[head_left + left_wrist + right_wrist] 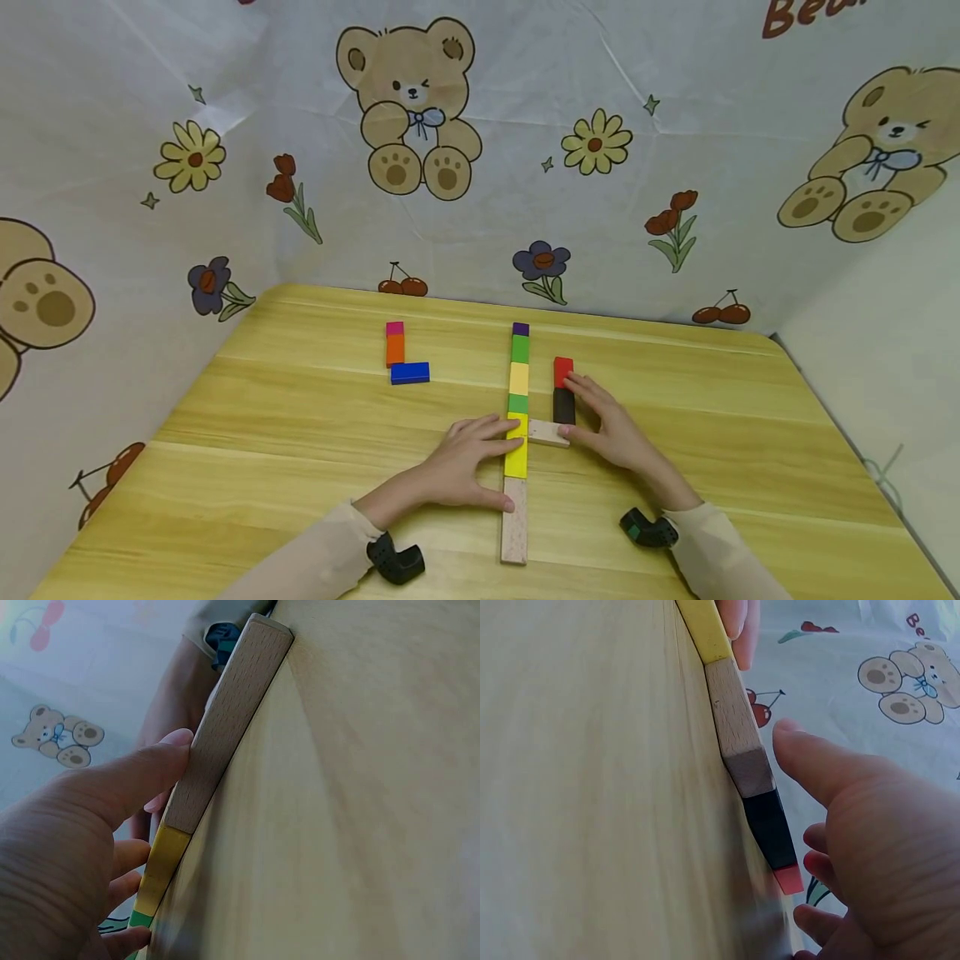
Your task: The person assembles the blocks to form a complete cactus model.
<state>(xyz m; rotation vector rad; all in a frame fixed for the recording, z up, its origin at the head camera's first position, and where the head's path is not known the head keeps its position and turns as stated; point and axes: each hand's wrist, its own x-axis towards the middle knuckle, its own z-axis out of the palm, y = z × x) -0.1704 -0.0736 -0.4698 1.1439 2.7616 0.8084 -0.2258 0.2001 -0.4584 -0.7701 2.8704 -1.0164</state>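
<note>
A straight column of blocks runs away from me: a long plain wooden block (513, 542), yellow (516, 465), small green (517, 404), cream (518, 378), longer green (520, 349) and purple (521, 329). My left hand (468, 467) lies over its near half, spread fingers touching the yellow part and thumb on the long wooden block. A shorter plain wooden block (546, 431) juts rightward from the yellow part. From its outer end, a black block (564, 407) and a red block (562, 367) point away. My right hand (618, 433) hovers right beside these, fingers loosely extended.
Left of the column, a pink block (395, 327), an orange block (395, 352) and a blue block (410, 375) form an L on the wooden table (300, 467). A bear-printed cloth (495, 225) hangs behind the table. Both wrists wear black devices.
</note>
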